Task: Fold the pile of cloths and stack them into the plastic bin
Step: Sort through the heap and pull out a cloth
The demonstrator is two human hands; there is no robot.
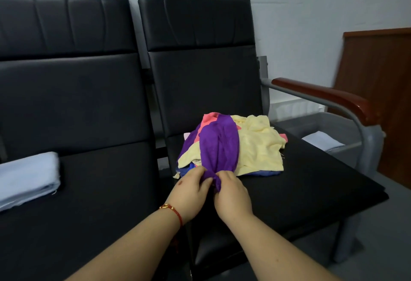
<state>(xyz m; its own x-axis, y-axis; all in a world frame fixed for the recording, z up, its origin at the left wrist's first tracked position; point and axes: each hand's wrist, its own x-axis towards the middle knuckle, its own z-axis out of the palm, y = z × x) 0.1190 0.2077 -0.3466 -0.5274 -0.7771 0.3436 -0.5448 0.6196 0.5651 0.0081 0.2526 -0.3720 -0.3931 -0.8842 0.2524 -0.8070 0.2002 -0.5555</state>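
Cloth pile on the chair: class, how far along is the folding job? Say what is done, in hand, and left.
Done: one folded white cloth lies in the grey plastic bin. In hand: the left hand and right hand pinch the near end of the purple cloth. Left: the yellow cloth and the pink and blue cloths under it remain unfolded.

I see 2 black padded seats [89, 102] side by side, their tall backrests set against a pale grey-white wall [300, 2]. The right-hand seat has a reddish wooden armrest [322, 96] on a grey metal frame [369, 145]. Beyond it, at the right edge, stands a brown wooden panel [378, 69]. Grey floor [333, 265] shows at the lower right. The light is soft and rather dim.
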